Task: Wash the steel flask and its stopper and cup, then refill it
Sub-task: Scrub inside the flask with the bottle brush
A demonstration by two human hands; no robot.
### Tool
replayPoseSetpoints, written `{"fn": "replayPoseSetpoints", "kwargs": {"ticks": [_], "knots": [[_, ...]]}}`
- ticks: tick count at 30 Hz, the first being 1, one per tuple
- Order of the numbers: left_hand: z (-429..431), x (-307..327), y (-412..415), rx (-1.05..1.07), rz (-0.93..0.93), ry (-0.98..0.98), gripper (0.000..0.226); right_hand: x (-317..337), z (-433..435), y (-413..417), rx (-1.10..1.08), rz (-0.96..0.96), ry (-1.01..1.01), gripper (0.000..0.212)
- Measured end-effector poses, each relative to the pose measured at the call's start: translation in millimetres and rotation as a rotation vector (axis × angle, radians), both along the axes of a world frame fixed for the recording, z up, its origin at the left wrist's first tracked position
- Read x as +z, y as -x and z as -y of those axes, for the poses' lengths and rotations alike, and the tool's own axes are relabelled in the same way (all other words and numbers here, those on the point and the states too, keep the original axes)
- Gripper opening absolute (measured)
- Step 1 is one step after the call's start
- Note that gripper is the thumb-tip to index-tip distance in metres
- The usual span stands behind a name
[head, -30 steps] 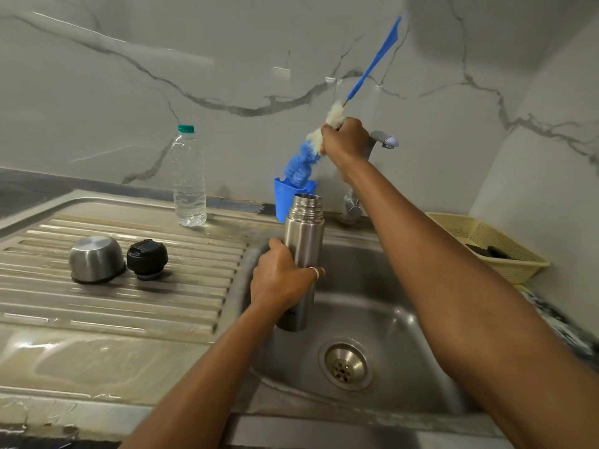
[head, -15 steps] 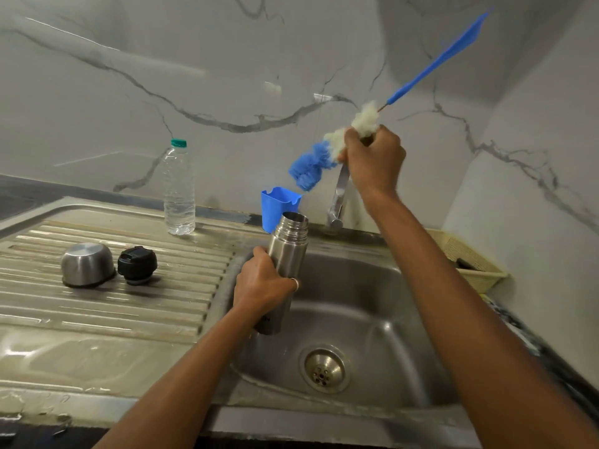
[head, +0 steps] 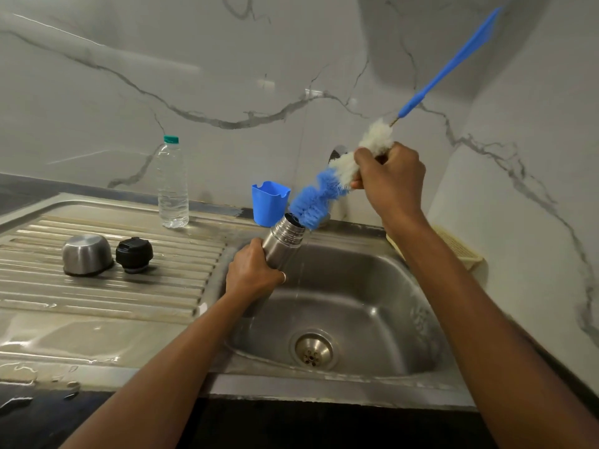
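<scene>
steel flask [head: 282,242]: long axis tilted, open mouth pointing up and right, base down-left, held over the left side of the sink [head: 372,286] basin.
Left hand [head: 252,275] wraps the lower body from the left; the base is hidden behind it.
Right hand [head: 390,181] sits up and right of the mouth, gripping the bottle brush [head: 319,200] at its white tuft, with the blue handle running on up-right. The brush is roughly in line with the flask axis. Blue bristle tip is at the mouth rim; can't tell if it's inside.
vs 0.5 s ago: flask was nearer upright, now leans further right. Brush tip was clear above the mouth, now down at it. 1 s ago the tip was in the blue holder [head: 269,204].
Inverted cup [head: 87,254] and black stopper [head: 134,254] haven't moved: just beside each other on the drainboard surface [head: 129,293], well left of both hands.
</scene>
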State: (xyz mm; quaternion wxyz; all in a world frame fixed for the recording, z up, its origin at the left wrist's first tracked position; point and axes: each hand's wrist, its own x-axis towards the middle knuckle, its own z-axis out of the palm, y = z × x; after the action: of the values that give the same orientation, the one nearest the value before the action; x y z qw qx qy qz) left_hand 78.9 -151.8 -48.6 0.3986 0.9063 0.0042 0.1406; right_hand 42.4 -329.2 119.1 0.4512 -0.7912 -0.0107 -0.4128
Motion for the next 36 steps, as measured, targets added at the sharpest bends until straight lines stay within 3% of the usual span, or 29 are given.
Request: {"fn": "replayPoseSetpoints", "kwargs": {"ticks": [9,16,26,36], "knots": [[1.6,-3.8,-0.1,-0.047,0.061,-0.103,0.061,-17.9,0.3,-8.3,-0.01,-0.02,0.018,0.022],[1.8,-4.6,-0.3,-0.049,0.074,-0.027,0.059,-36.1,-5.0,-10.8,0.035,-0.051,0.063,0.023],[2.0,-8.1,0.6,-0.073,0.046,-0.049,0.064,-51.8,-6.4,-12.4,0.061,-0.041,0.085,0.024],[11.7,-8.8,-1.0,-0.136,0.048,-0.09,0.065,-93.5,-3.4,-11.6,0.187,-0.15,0.083,0.018]]}}
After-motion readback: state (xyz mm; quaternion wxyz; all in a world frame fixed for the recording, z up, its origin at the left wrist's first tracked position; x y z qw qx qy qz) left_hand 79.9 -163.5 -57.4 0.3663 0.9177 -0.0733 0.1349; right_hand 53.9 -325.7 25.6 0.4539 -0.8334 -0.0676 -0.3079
